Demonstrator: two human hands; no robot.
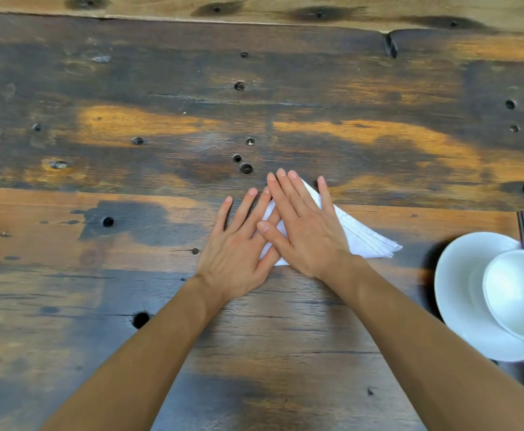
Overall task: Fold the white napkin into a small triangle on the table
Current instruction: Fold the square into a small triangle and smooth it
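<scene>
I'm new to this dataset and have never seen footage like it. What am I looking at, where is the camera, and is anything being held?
There is no machine here: a person works with bare hands, and the one picture comes from a camera worn on their head, looking down. The left hand and right hand lie flat, fingers straight, pressing a white napkin folded to a triangle onto the wooden table; the right hand crosses over the left hand's fingers. Nothing is gripped. At the right edge a white bowl rests on a white plate.
</scene>
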